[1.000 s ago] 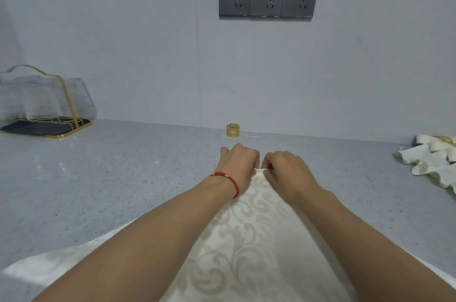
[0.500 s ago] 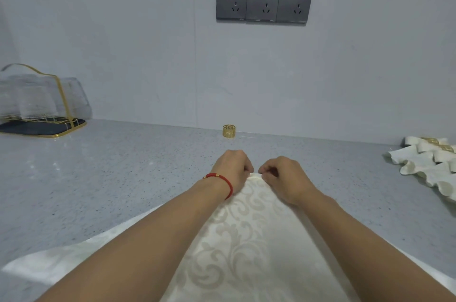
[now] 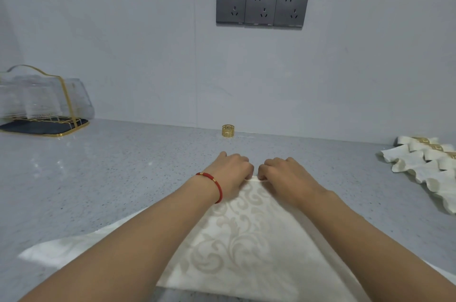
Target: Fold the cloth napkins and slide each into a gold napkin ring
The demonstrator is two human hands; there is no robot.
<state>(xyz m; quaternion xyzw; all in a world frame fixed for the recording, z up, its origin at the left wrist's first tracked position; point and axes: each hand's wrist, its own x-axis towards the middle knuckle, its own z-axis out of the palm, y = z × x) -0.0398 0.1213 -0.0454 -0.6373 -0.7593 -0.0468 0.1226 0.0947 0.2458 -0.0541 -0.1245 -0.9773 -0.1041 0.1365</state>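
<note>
A cream damask napkin (image 3: 243, 235) lies on the grey counter in front of me, its far corner pointing away. My left hand (image 3: 232, 169), with a red bracelet at the wrist, and my right hand (image 3: 283, 172) sit side by side at that far corner, fingers curled, pinching the cloth's edge between them. A single gold napkin ring (image 3: 227, 131) stands upright beyond my hands, close to the wall. My forearms cover much of the napkin's sides.
Several folded napkins in gold rings (image 3: 429, 163) lie in a row at the right edge of the counter (image 3: 111, 178). A gold-wire rack holding clear glasses (image 3: 37, 106) stands at the far left. Grey wall sockets (image 3: 262, 7) sit above.
Both hands have drawn slightly back toward me with the napkin's far corner, leaving more counter between them and the ring. The grip looks unchanged.
</note>
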